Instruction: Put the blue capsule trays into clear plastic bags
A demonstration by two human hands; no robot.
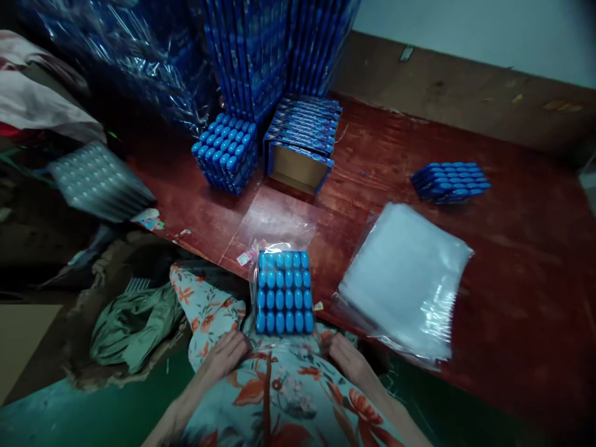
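Note:
In front of my body, at the table's front edge, lies a pack of blue oval pieces (285,292) set in rows. A clear plastic bag (291,234) surrounds it, its film reaching past the pack onto the table. My left hand (229,351) is closed at the bag's near left corner, fingers curled in. On the other side, my right hand (343,352) is closed by the near right corner. The film between my hands is faint, and my fingertips are mostly hidden. To the right lies a stack of clear plastic bags (405,279).
Stacked blue packs (226,152) stand beside an open blue carton (298,167) at the back. Tall wrapped blue stacks (251,56) rise behind. Another blue pack pile (451,182) sits back right. Grey trays (100,180) are left, above a box with green cloth (135,326).

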